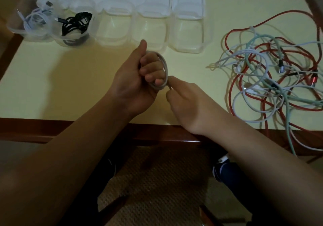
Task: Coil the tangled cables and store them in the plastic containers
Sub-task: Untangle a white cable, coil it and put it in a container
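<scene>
A: Forearms lowest in frame, reaching over table (pixel 52 79) edge. Left hand (pixel 138 79)?

B: Fingers curled, thumb up; grey coil (pixel 164 68) wrapped round them, held above table centre.

A: Right hand (pixel 185 99)?

B: Thumb and forefinger pinch the coil's loose end at its lower edge; other fingers curled.

A: Tubs?

B: Five clear ones in a back row, lids propped behind. White cable (pixel 35 18) in far-left tub (pixel 15 29), black cable (pixel 75 24) in second tub (pixel 57 41); other three hold nothing.

A: Remaining cables?

B: Tangle (pixel 272 72), red, white, green, at right; strands hang over front edge.
</scene>
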`<act>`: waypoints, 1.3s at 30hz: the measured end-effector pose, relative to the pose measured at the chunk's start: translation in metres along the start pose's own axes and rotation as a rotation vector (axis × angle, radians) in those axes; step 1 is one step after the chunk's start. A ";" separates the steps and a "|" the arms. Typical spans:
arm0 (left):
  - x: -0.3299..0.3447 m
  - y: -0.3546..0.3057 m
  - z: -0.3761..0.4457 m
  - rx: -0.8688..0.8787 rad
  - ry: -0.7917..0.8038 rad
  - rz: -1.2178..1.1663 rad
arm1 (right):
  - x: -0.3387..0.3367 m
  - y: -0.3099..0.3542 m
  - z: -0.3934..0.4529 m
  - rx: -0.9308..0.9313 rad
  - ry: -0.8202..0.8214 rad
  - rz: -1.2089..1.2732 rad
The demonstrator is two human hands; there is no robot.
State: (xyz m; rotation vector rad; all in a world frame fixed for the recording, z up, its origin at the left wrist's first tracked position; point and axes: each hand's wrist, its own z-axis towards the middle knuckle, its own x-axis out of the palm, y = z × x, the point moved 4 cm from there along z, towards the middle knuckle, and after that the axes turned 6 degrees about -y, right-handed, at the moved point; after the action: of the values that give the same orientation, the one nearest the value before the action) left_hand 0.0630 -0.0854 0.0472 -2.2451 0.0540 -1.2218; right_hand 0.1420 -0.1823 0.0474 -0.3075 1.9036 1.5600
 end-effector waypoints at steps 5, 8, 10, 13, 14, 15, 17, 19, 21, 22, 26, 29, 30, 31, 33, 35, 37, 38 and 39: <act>0.000 -0.005 0.001 0.242 -0.162 0.400 | -0.006 0.008 -0.008 -0.094 -0.095 -0.251; 0.000 -0.009 -0.003 0.441 -0.184 0.727 | -0.012 0.014 -0.008 -0.122 -0.165 -0.223; -0.005 -0.013 -0.002 0.450 -0.242 0.788 | -0.010 0.018 -0.011 -0.140 -0.141 -0.252; -0.011 -0.015 0.003 0.239 -0.245 0.597 | -0.005 0.017 -0.012 -0.105 -0.106 -0.256; -0.012 -0.015 0.004 0.188 -0.206 0.535 | -0.007 0.012 -0.010 -0.093 -0.129 -0.266; -0.011 -0.016 0.003 0.135 -0.161 0.467 | -0.011 0.005 -0.006 -0.075 -0.168 -0.274; -0.006 -0.016 -0.002 -0.039 -0.008 0.280 | -0.022 -0.009 0.005 -0.012 -0.228 -0.297; 0.006 -0.012 -0.013 -0.247 0.206 0.001 | -0.021 -0.016 0.010 0.035 -0.155 -0.329; 0.016 -0.011 -0.019 -0.301 0.299 -0.181 | -0.004 -0.010 0.004 0.016 0.004 -0.312; 0.017 -0.011 -0.018 -0.266 0.264 -0.224 | 0.008 -0.002 -0.002 -0.013 0.067 -0.289; -0.008 -0.017 -0.003 0.015 -0.145 -0.186 | 0.024 0.018 -0.015 -0.120 0.031 -0.407; -0.008 -0.020 -0.008 -0.080 -0.156 -0.056 | 0.010 0.003 -0.005 0.016 -0.048 -0.474; -0.008 -0.019 -0.011 -0.122 -0.144 0.013 | 0.005 -0.003 -0.002 0.060 -0.061 -0.489; -0.008 -0.018 -0.013 -0.152 -0.155 0.087 | 0.001 -0.007 0.000 0.084 -0.071 -0.503; -0.011 -0.017 -0.015 -0.213 -0.211 0.198 | -0.002 -0.012 0.001 0.112 -0.072 -0.530; -0.015 -0.018 -0.016 -0.261 -0.261 0.292 | -0.002 -0.012 -0.001 0.148 -0.070 -0.538; -0.018 -0.020 -0.017 -0.293 -0.272 0.372 | 0.000 -0.010 -0.005 0.173 -0.057 -0.547; -0.017 -0.021 -0.017 -0.294 -0.269 0.373 | 0.002 -0.009 -0.007 0.172 -0.050 -0.552; -0.017 -0.022 -0.018 -0.284 -0.267 0.350 | 0.004 -0.007 -0.008 0.160 -0.043 -0.547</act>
State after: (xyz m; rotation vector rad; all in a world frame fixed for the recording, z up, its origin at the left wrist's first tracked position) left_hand 0.0343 -0.0701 0.0529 -2.4866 0.5232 -0.7605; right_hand 0.1399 -0.1906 0.0402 -0.6540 1.7069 1.0375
